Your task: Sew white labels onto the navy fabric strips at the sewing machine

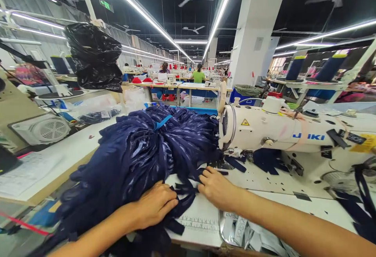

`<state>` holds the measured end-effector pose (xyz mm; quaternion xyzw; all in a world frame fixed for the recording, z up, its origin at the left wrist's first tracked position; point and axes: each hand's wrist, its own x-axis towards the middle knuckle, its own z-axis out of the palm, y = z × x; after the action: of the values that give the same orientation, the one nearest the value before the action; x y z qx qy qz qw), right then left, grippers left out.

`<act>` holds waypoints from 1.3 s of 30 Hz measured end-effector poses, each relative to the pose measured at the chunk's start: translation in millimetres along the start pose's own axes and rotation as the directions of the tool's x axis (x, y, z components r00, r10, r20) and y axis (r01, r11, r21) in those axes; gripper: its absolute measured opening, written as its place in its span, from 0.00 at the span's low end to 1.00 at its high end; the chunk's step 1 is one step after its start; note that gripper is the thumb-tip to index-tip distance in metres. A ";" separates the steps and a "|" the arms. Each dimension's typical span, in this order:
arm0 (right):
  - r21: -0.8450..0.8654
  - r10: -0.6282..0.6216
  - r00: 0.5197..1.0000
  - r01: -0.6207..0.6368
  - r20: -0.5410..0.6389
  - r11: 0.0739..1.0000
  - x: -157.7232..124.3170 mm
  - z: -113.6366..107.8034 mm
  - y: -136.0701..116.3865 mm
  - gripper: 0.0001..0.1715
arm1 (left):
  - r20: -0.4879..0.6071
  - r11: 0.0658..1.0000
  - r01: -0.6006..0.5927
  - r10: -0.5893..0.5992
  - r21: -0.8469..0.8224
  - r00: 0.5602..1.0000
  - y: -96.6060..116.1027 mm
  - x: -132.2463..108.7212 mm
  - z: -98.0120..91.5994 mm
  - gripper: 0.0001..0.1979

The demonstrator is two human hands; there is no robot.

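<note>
A large heap of navy fabric strips (188, 135) is bundled on the machine table, with a blue tie (163, 122) across its top. My left hand (158, 203) rests at the heap's near side, fingers curled over navy strips. Just right of it, my right hand (216, 186) is closed on the end of a navy strip (197, 174), close to the needle area. The white sewing machine (258, 129) stands beyond my right hand. Its needle and presser foot are partly hidden by fabric and shadow.
A ruler scale (199, 224) runs along the table's front edge. Beside it, a tray (221, 229) holds grey labels. Navy scraps (268, 161) lie under the machine arm. A black plastic bag (94, 57) hangs at left. Other people sit at distant machines.
</note>
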<state>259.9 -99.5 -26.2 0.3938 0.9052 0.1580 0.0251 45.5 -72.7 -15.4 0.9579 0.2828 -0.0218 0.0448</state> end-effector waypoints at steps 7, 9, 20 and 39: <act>-0.003 -0.084 0.996 0.084 -0.023 0.996 -24.5 -21.4 -40.1 0.08 | -0.360 0.919 0.053 0.100 0.392 0.928 45.3 37.2 -44.0 0.05; -0.026 -0.108 0.984 0.105 -0.141 0.994 -23.0 -19.1 -52.1 0.07 | -0.264 0.902 -0.049 0.177 0.429 0.948 47.2 62.1 -46.7 0.03; 0.672 0.416 0.826 -0.062 -0.381 0.738 -35.4 -20.7 3.6 0.13 | -0.156 0.918 -0.214 0.278 0.333 0.948 32.0 76.9 4.6 0.05; 0.796 0.509 0.861 -0.308 0.000 0.521 -78.6 -3.6 61.8 0.16 | -0.102 0.464 -0.096 0.012 -0.881 0.995 19.0 155.2 17.5 0.10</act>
<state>357.0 -117.5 -10.2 0.5464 0.7597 -0.1993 -0.2908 185.7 -6.5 -41.8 0.8052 0.2247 0.1680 0.5225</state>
